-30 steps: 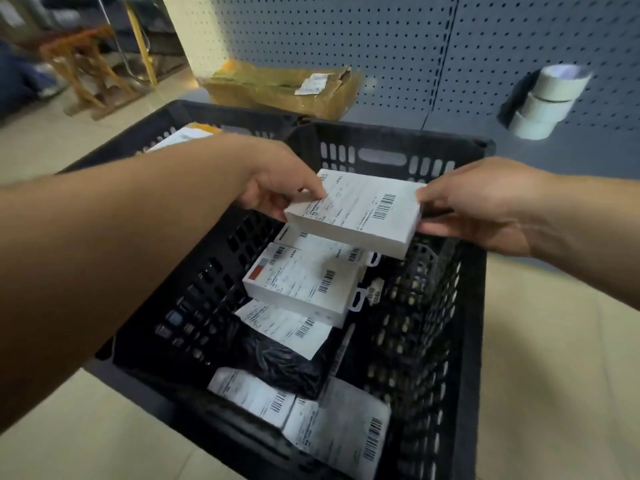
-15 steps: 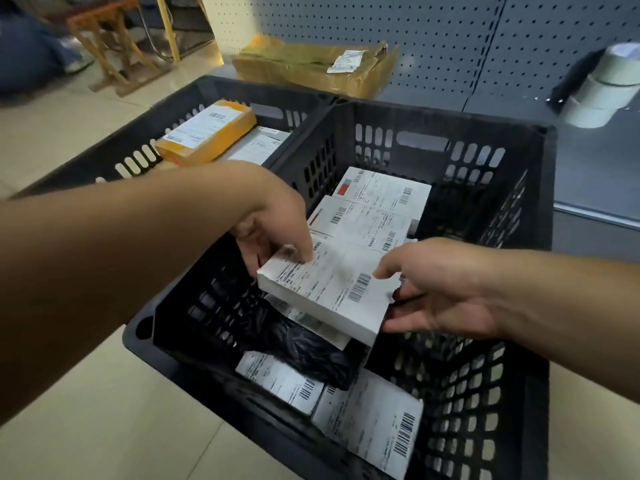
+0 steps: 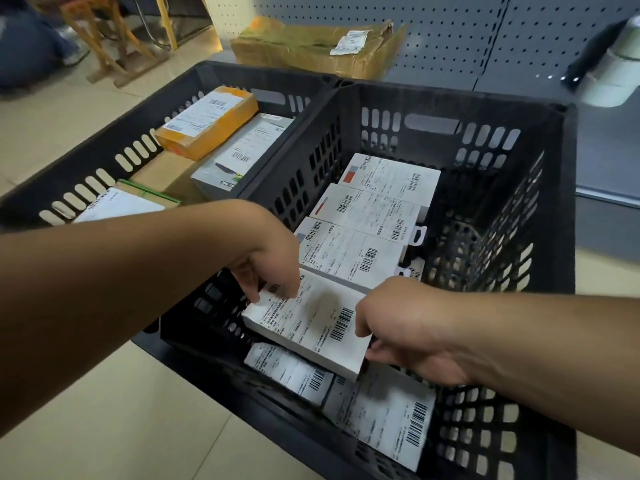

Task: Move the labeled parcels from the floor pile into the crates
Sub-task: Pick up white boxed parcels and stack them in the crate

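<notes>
Fingers of the left hand point(image 3: 268, 268) curl down over the upper-left end of a white labeled box point(image 3: 308, 322), pinching its edge at the middle of the frame. Opposite it, the right hand point(image 3: 408, 329) grips the box's lower-right end, thumb on the label by the barcode and fingers tucked under the side. Held between both hands, the box sits tilted inside the right black crate point(image 3: 557, 237), low among the parcels already there.

Three more white labeled boxes point(image 3: 349, 252) lie in an overlapping row toward the upper part of that crate, just above the held one. Below it, toward the bottom of the frame, two labeled parcels point(image 3: 384, 410) rest side by side against the near wall.

A second black crate point(image 3: 104, 157) stands touching the first, at the upper left. It holds a yellow-brown parcel point(image 3: 207, 123), a grey box point(image 3: 239, 155) beside it, and a labeled parcel point(image 3: 117, 206) partly hidden by the left forearm.

At the top centre a worn cardboard carton point(image 3: 311, 46) lies against a grey pegboard panel point(image 3: 450, 26). Rolls of tape point(image 3: 613, 77) sit at the upper right edge.
</notes>
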Tool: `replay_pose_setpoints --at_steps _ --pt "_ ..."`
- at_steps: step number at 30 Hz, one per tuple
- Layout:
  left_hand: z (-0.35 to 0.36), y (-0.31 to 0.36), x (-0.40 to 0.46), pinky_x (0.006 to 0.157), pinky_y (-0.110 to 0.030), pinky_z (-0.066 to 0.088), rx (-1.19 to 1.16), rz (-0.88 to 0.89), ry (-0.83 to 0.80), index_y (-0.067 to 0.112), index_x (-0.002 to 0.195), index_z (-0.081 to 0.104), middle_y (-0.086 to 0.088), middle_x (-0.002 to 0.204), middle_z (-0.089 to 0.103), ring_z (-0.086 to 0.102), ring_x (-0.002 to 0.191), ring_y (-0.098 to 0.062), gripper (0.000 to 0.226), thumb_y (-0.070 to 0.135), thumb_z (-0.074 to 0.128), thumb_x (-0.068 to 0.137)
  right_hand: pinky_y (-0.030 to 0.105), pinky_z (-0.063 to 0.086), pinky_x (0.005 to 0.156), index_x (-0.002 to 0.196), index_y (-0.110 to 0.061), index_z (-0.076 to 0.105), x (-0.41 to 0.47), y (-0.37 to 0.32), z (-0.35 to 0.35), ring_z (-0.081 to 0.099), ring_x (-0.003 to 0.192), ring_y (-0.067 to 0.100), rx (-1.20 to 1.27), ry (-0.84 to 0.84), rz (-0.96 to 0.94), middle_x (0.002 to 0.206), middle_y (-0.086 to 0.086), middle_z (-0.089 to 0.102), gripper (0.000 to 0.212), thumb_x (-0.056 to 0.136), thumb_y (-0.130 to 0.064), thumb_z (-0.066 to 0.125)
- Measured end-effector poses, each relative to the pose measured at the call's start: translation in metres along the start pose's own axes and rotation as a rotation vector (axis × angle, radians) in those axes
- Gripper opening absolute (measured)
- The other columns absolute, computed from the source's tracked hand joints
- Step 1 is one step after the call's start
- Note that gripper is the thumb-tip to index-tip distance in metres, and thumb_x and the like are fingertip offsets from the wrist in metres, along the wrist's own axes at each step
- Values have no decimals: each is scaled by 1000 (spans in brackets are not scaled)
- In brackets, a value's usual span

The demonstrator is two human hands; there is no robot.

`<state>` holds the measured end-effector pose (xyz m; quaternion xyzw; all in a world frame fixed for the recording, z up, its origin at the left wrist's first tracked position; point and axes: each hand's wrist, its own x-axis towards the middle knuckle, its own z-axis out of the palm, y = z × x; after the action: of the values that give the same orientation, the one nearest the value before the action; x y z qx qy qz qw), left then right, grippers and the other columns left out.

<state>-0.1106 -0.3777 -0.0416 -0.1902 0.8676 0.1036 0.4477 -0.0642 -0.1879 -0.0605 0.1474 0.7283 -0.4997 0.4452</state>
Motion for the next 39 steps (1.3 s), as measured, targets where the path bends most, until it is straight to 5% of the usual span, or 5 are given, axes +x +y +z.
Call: replay_pose_setpoints --at_steps 10,18,24,28,39 --pt "2 4 11 51 -28 36 357 98 33 14 62 48 -4 67 49 46 55 -18 29 8 58 90 29 43 64 83 -11 54 12 -3 13 46 64 20 -142 -6 -7 84 11 50 17 89 3 47" --pt "5 14 1 52 -22 45 458 211 -138 18 98 68 0 77 59 58 57 -12 12 28 67 92 33 51 78 105 -6 61 18 -5 19 62 103 31 -366 -62 -21 110 16 61 25 84 -1 48" --pt "6 8 3 76 -27 48 476 206 -201 24 146 53 7 101 57 62 95 -16 58 29 67 89 33 54 74 113 -9 59 18 -3 20 65 97 28 -485 -121 -59 112 14 60 24 89 -8 54" --pt "6 13 5 51 -17 51 408 188 -97 18 135 62 2 103 62 60 63 -8 48 24 71 88 29 39 66 117 -6 58 20 -7 13 52 78 24 -562 -171 -76 112 13 61 24 93 -10 57" --pt "-25 34 -24 89 -34 59 156 171 -90 29 140 58 13 117 65 67 111 -15 47 41 65 95 26 59 67 128 -18 56 -6 -33 -45 65 71 14 -245 -40 -128 115 1 60 36 93 -17 64"
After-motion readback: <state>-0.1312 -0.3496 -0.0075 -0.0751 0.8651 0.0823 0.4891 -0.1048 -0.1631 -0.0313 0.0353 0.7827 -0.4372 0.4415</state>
